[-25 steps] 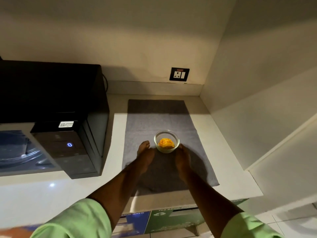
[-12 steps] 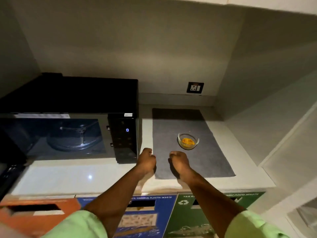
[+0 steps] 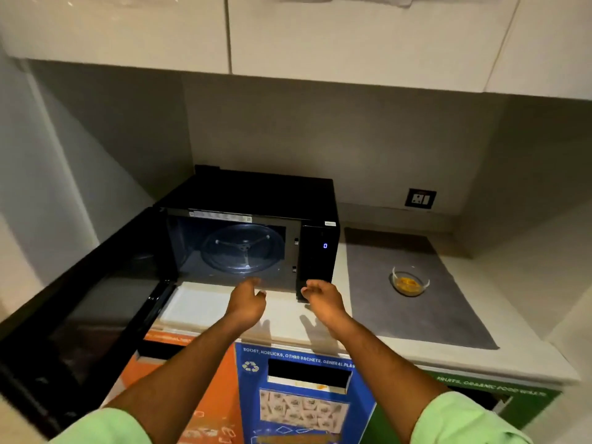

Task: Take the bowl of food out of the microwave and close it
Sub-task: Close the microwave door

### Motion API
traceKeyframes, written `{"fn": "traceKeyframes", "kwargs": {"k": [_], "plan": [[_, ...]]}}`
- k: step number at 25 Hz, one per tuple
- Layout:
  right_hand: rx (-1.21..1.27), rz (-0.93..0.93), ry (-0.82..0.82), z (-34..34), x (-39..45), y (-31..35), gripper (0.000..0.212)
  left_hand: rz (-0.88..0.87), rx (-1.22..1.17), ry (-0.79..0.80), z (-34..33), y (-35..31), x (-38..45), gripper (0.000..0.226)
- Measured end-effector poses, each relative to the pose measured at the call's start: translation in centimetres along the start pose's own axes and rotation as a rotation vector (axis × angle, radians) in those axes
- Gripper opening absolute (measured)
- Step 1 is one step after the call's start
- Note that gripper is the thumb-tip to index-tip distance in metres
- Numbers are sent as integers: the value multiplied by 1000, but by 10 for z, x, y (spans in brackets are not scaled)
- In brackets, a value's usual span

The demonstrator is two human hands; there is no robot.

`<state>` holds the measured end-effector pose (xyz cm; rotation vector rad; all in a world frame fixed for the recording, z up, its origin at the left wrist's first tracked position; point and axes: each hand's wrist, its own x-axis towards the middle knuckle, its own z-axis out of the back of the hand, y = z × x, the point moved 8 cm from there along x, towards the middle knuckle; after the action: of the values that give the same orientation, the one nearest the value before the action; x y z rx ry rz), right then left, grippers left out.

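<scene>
A black microwave (image 3: 262, 197) stands on the white counter with its cavity lit and only the glass turntable (image 3: 243, 253) inside. Its door (image 3: 83, 302) hangs wide open toward the lower left. A small glass bowl of orange food (image 3: 410, 281) sits on a grey mat (image 3: 416, 302) to the right of the microwave. My left hand (image 3: 248, 302) hovers in front of the cavity, fingers apart, holding nothing. My right hand (image 3: 323, 296) hovers near the control panel's lower corner, fingers loosely spread and empty.
White wall cabinets (image 3: 320, 36) hang overhead. A wall socket (image 3: 420, 198) sits behind the mat. Below the counter edge are orange (image 3: 205, 379), blue (image 3: 304, 395) and green (image 3: 480, 392) labelled recycling bins. Walls close the nook on both sides.
Both hands let go of the bowl on the mat and moved left to the front of the microwave. The view swung left and up, bringing the open door into sight.
</scene>
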<state>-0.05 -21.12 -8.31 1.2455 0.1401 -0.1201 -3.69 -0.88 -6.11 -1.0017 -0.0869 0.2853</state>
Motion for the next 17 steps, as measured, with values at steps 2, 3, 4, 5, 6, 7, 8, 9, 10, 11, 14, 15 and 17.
{"fn": "traceKeyframes", "kwargs": {"k": [2,3,4,5,6,7,8,9,10,11,14,15,17], "plan": [[-49,53,49,-16,-4,22,53,-49,38,-72,47,0,-5,41],[-93,86,66,-22,-5,36,60,-65,47,-106,72,0,-6,40],[-147,128,70,-26,-4,50,64,-71,55,-136,95,1,-7,39],[-203,175,58,-28,-3,63,66,-74,71,-170,119,2,-7,39],[-251,223,40,-29,-2,76,68,-84,95,-213,144,3,-6,40],[-291,260,22,-27,0,88,70,-97,133,-259,166,4,-5,41],[-325,285,9,-26,3,97,72,-107,170,-305,188,5,-4,41],[-366,317,-3,-23,5,108,74,-111,202,-343,211,6,-4,43],[-414,357,-23,-19,8,116,75,-114,248,-363,231,8,-4,44],[-474,408,-51,-14,10,125,76,-120,313,-374,250,12,-3,46],[-692,534,-168,4,18,144,81,-84,564,-370,303,33,0,54],[-768,546,-208,10,22,146,82,-33,616,-346,314,45,-2,58],[-882,539,-256,20,31,143,85,83,634,-274,321,70,-8,60]]}}
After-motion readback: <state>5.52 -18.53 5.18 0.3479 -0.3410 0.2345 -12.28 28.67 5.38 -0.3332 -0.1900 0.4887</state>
